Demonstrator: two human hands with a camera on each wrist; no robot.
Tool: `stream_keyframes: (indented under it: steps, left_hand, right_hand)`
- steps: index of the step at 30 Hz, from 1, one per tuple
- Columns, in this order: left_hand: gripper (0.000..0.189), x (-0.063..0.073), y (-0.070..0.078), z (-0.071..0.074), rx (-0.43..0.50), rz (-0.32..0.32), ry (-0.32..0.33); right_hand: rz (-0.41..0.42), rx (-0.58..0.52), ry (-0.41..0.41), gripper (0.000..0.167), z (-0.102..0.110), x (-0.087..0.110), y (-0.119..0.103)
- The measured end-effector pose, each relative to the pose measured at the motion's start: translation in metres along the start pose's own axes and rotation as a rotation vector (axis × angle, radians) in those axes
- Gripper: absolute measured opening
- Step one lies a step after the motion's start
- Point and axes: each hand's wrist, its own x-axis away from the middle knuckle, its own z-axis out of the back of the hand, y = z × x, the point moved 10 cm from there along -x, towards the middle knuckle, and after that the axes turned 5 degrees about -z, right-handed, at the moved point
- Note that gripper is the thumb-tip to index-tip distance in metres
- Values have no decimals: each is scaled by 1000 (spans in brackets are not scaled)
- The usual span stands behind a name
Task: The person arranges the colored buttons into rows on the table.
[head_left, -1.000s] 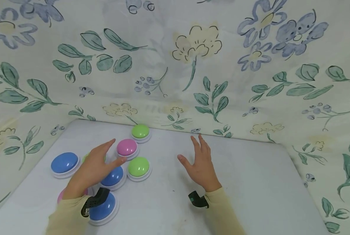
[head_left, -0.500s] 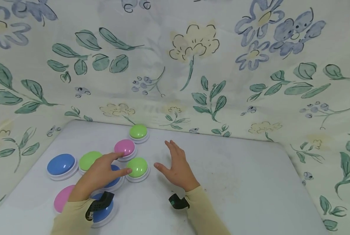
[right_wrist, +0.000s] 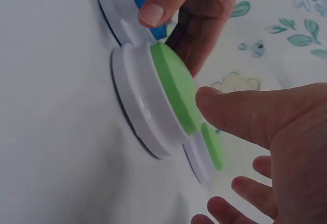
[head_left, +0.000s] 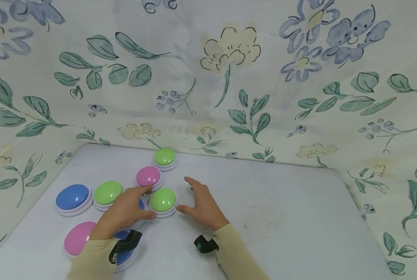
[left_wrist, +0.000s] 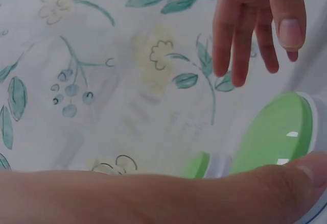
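Status: Positioning Stage, Grip Not Formed

Central green button (head_left: 163, 200) stands base down on the white table (head_left: 299, 249), between the two hands. Left hand (head_left: 124, 208) is at its left side, with thumb and forefinger parted and nothing held. Right hand (head_left: 204, 208) is at its right side, with thumb clear of the extended fingers and nothing held. Both thumb tips lie close to the button; whether either touches it cannot be determined.

Progress (judged): hand alignment appears nearly complete. A firm hold is not yet made, and lifting or shifting of the button, if required, remains outstanding. All eight visible buttons rest on the table.

Surface: the buttons form a loose group on the left portion. Far green button (head_left: 164, 156) stands near the back edge, with upper pink button (head_left: 148, 177) between it and the left hand. Left green button (head_left: 108, 193) and outer blue button (head_left: 72, 197) stand farther left. Lower pink button (head_left: 78, 238) is beside the left sleeve (head_left: 92, 262). Covered blue button (head_left: 142, 204) and front blue button (head_left: 125, 257) are partly hidden. Brownish specks (head_left: 264, 217) mark the table's right half.

Room: floral-printed backdrop (head_left: 187, 62) encloses the back and both sides.
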Motion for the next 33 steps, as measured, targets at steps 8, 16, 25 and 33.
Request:
stream_keyframes:
  steps: [8,16,25,33]
  left_hand:
    - [80,-3,1,-6,-81,-9,7]
    - [78,-4,0,-11,-90,1,27]
    - [77,-6,-2,-13,-110,2,35]
    - [76,-6,-1,-14,-114,-8,41]
  right_hand:
    - [15,20,-37,83,-17,0,4]
    - [30,59,-25,75,-20,0,5]
    - [91,94,-5,61,-24,1,-1]
    - [153,180,59,54,-27,3,-10]
